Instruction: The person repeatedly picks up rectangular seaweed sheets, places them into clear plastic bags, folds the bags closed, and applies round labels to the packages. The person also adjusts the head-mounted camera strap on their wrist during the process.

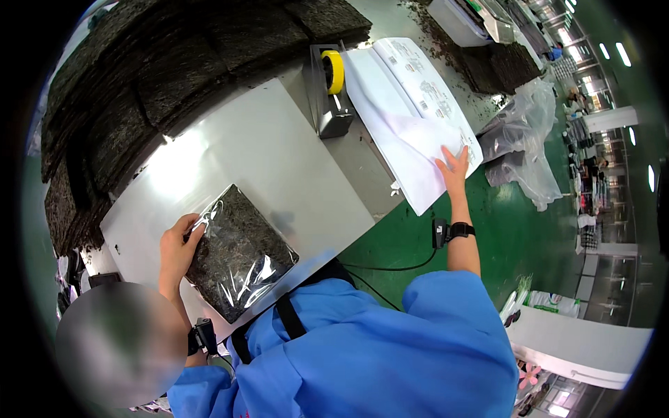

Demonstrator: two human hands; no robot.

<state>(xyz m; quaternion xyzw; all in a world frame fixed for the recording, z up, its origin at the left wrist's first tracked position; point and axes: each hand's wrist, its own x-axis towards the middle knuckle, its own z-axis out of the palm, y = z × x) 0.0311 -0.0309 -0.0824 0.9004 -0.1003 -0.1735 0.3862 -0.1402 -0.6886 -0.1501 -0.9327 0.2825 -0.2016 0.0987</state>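
Observation:
A square stack of dark dried seaweed sheets in a clear plastic bag (240,244) lies on the near part of the metal tabletop. At its left edge, my left hand (178,249) pinches the shiny plastic between thumb and fingers. My right hand (455,169) is stretched far to the right with its fingers spread. It touches the near right edge of a stack of white printed label sheets (401,115). The top sheet looks partly lifted and curled. What lies under my right fingertips is hard to make out.
Tall piles of dark dried seaweed sheets (181,66) line the far left side. Beside the label sheets stands a tape dispenser (334,122) with a yellow roll (334,72). Crumpled clear plastic (526,143) hangs at the right, near another seaweed pile (498,68).

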